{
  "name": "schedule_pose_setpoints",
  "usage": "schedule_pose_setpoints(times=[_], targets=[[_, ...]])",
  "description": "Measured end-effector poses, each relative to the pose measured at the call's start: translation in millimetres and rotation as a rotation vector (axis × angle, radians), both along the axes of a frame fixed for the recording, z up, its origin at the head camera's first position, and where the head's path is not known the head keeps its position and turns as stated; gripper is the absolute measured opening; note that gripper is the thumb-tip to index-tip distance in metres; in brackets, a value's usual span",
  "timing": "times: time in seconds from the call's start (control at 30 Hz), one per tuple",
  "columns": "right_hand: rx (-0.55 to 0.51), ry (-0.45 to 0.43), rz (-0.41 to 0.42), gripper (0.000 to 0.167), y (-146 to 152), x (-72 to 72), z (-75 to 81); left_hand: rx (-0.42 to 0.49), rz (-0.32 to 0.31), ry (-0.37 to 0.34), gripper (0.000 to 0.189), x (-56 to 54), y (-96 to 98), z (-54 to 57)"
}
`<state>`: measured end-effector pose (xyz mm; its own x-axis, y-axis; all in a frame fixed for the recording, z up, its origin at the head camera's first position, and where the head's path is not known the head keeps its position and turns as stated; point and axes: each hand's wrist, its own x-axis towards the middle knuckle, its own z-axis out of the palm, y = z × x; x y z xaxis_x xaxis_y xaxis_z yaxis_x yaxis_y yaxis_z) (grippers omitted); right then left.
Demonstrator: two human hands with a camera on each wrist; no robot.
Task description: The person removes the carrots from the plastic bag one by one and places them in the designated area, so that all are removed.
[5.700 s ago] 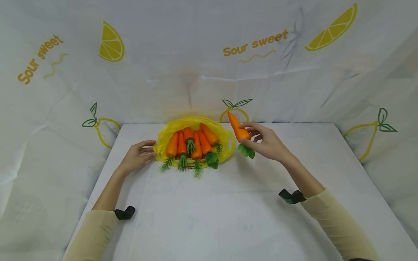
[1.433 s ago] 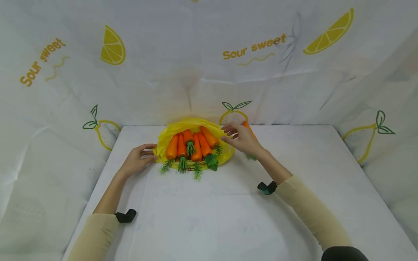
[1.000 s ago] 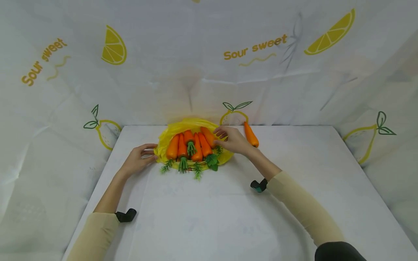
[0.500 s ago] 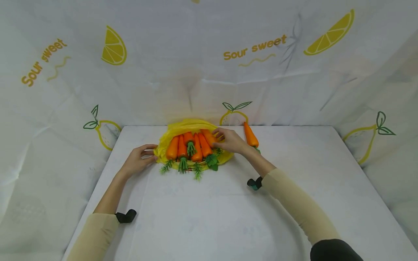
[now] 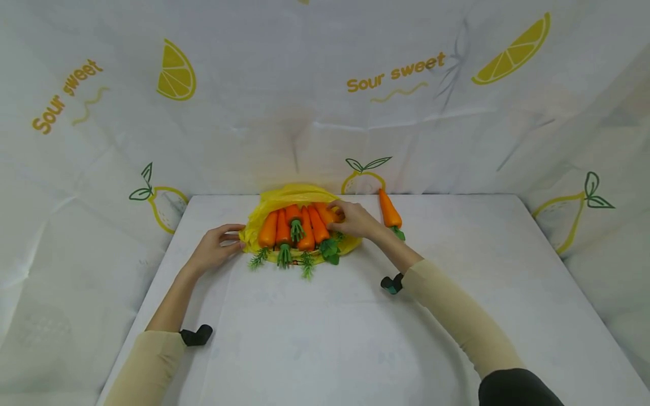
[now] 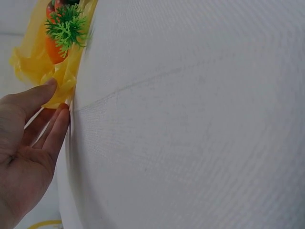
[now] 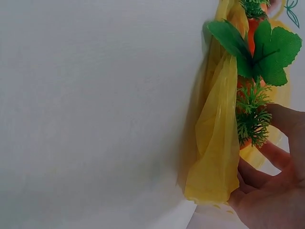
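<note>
A yellow plastic bag (image 5: 291, 195) lies at the back of the table, its mouth towards me. Several orange toy carrots (image 5: 306, 239) sit side by side in it, their green tops poking out over the front edge. My left hand (image 5: 213, 248) pinches the bag's left edge; in the left wrist view the thumb lies on the film (image 6: 66, 81) with the fingers under it. Inside the right end of the mouth, my right hand (image 5: 357, 220) holds the rightmost carrot (image 5: 323, 211) between thumb and fingers. In the right wrist view its feathery green sprig (image 7: 253, 119) shows beside the fingertips.
A single carrot (image 5: 390, 211) with green leaves lies on the white table (image 5: 304, 332), right of the bag, tip towards the back. Behind the table's far edge hangs a white cloth (image 5: 284, 124) printed with lemons and lettering.
The carrot my right hand held earlier now lies on the table at the right. That hand has moved left into the bag, onto the rightmost carrot. The left hand has stayed at the bag's edge.
</note>
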<state>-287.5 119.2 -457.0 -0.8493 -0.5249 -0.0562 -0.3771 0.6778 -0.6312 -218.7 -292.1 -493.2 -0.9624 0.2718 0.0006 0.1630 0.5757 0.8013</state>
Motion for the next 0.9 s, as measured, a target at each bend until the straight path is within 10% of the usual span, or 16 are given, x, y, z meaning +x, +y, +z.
schedule_pose_setpoints(times=[0.9], targets=[[-0.113, -0.030, -0.036, 0.044, 12, 2.0, -1.7, -0.023, 0.003, 0.005, 0.052, 0.9, 1.5, -0.3]])
